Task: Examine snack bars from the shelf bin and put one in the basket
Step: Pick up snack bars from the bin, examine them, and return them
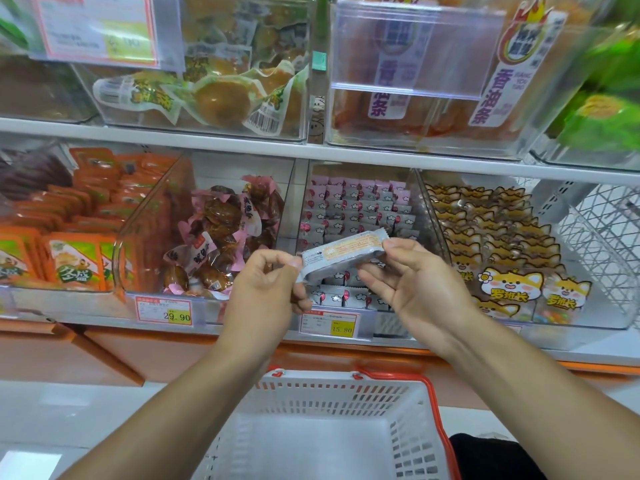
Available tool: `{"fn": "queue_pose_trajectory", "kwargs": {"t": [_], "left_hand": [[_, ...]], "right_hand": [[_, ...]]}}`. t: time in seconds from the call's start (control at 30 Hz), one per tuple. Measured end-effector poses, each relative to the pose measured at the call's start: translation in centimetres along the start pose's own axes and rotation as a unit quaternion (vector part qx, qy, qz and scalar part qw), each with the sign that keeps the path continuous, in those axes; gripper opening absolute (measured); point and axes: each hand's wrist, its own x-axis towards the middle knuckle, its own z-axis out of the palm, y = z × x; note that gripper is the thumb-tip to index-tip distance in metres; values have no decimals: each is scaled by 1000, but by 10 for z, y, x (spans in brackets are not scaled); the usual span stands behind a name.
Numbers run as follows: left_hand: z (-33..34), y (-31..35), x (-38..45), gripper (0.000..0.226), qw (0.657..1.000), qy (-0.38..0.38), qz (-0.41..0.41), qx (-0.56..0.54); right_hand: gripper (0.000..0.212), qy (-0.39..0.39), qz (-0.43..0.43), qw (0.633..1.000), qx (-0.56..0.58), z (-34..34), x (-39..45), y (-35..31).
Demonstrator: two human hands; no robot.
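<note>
Hands: our left hand [266,285] and right hand [415,285] pinch one snack bar [343,252] by its ends.
Done: we are examining it.
Left: the basket [325,393] holds nothing.

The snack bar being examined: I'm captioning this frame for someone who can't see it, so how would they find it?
Start at the lower shelf's clear bin of small pink-and-grey packets, above the 15.80 price tag. Just in front of it, over the white basket, the left hand and right hand pinch the ends of one snack bar. It alone shows a grey back with an orange panel.
</note>
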Motion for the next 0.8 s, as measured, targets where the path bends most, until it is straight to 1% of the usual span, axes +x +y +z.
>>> {"fn": "queue_pose_trajectory", "kwargs": {"t": [0.03,0.07,0.13,0.17,0.27,0.37,0.47,0.57,0.7,0.8], "left_hand": [[-1,1,0,4,1000,-2,-4,-15],[-2,2,0,4,1000,-2,-7,-25],[-4,3,1,11,999,-4,-14,-33],[-5,4,0,14,999,-4,-19,-40],[-5,6,0,19,996,-13,-35,-75],[-6,8,0,18,993,-31,-24,-107],[-7,8,-3,14,995,-49,-2,-83],[-9,5,-4,8,998,-36,2,-44],[-11,4,-3,16,1000,-25,9,5],[-10,3,-2,25,1000,-23,-3,10]], "right_hand": [[10,-8,-1,1000,-7,-1,0,-1],[14,-20,-5,1000,-22,-2,-1,-2],[24,-53,-16,996,-73,-3,-3,-2],[25,-70,-22,993,-96,-4,-3,-2],[26,-89,-33,991,-98,-1,-6,-3],[30,-72,-43,994,-67,1,-6,-4],[34,-49,-49,996,-52,1,-3,-4],[31,-36,-53,997,-49,1,-1,-5],[21,-39,-41,998,-10,-4,2,-6],[14,-21,-37,999,14,-6,4,-7]]}}
